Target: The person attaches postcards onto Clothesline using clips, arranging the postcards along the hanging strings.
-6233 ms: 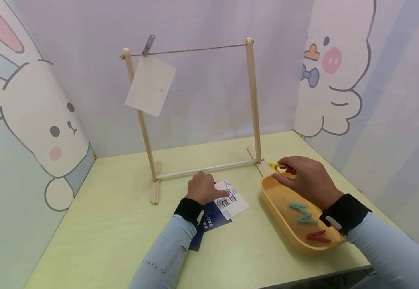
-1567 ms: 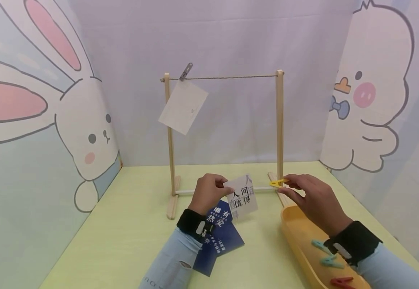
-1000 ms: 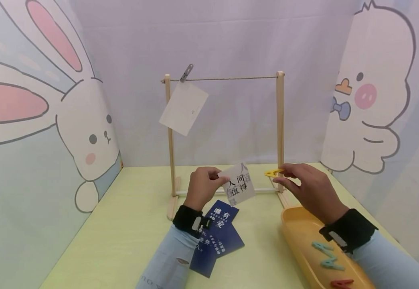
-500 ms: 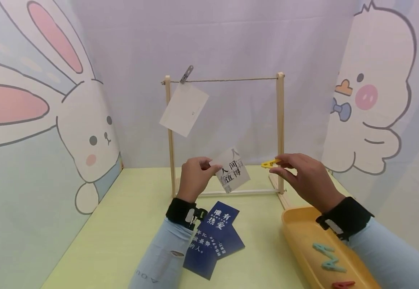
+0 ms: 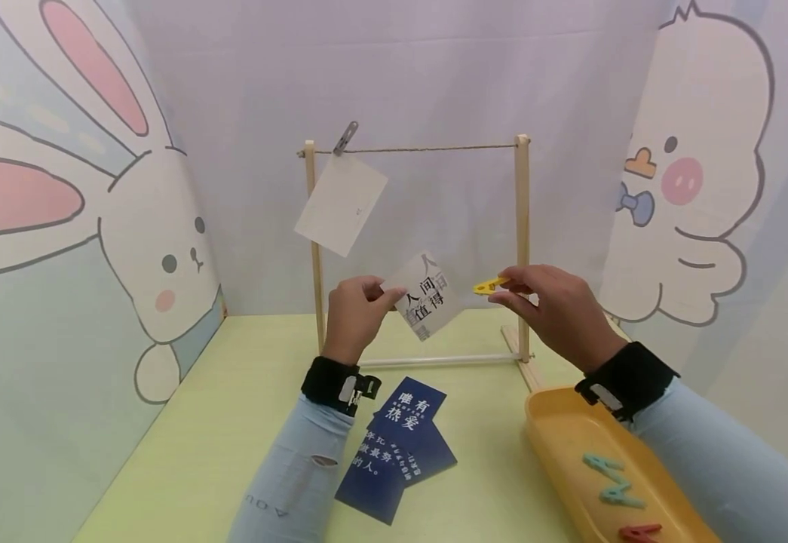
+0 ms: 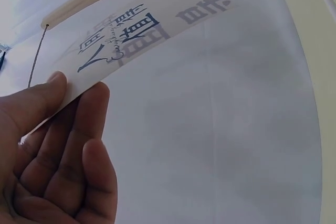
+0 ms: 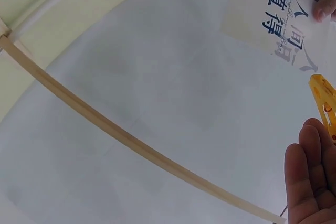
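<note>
My left hand (image 5: 355, 317) pinches a white card (image 5: 424, 296) with dark lettering by its left edge, thumb in front. In the left wrist view the card (image 6: 131, 38) tilts away from thumb and fingers. To its right, my right hand (image 5: 559, 313) pinches a yellow clothespin (image 5: 490, 286) whose tip points at the card, a small gap between them. Above both hands runs a twine line (image 5: 427, 149) on a wooden frame (image 5: 522, 241). At the line's left end a grey clothespin (image 5: 346, 138) holds another white card (image 5: 341, 204), which hangs askew.
Several dark blue cards (image 5: 403, 445) with white lettering overlap on the table (image 5: 231, 452) below my left hand. At the lower right stands a yellow tray (image 5: 536, 422), with two teal clothespins (image 5: 620, 495) and a red clothespin (image 5: 640, 532) in it. A white bar (image 5: 441, 360) joins the frame's feet.
The left hand has lifted the white card off the blue cards. Both hands have risen toward the line and shifted left, the right one bringing the yellow clothespin nearer the card.
</note>
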Available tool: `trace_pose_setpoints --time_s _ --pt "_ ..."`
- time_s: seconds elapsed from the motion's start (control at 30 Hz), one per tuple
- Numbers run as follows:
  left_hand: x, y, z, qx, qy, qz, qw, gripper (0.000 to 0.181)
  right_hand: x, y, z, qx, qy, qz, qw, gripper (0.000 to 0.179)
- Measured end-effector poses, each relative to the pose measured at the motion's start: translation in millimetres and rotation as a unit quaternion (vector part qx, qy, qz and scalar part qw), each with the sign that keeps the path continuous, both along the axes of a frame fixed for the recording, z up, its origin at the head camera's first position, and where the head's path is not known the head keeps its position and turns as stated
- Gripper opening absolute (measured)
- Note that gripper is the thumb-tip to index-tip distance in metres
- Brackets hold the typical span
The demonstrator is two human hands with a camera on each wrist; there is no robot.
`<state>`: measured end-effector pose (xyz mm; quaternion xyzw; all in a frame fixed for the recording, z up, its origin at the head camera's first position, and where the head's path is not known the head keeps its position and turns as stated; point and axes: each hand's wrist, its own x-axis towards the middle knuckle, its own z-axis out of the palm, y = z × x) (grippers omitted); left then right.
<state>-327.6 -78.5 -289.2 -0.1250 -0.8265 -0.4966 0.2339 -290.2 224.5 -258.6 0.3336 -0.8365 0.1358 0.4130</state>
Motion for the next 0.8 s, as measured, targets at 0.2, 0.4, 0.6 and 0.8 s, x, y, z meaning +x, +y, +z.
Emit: trace_pose_setpoints --time_s 0.2,0.4,0.6,0.8 --pt "-2.2 -6.3 9.4 0.002 0.009 0.008 0.9999 0.026 -6.7 -13.6 13.3 0.0 -0.021 0.0 0.9998 0.037" --pt "-4.6 -10.6 16.2 0.01 0.007 0.006 0.9999 0.028 -14.2 -22.7 27.0 0.006 -0.025 0.007 0.9997 0.035" --pt "-7.4 -14.3 22.5 0.016 0.018 0.007 0.9997 0.028 -17.1 -30.5 37.9 0.013 -0.021 0.017 0.9996 0.034" --pt "-8.4 -17.0 24.6 0.013 0.029 0.01 0.9995 0.029 -19.1 -37.0 42.8 0.013 -0.025 0.022 0.9994 0.032"
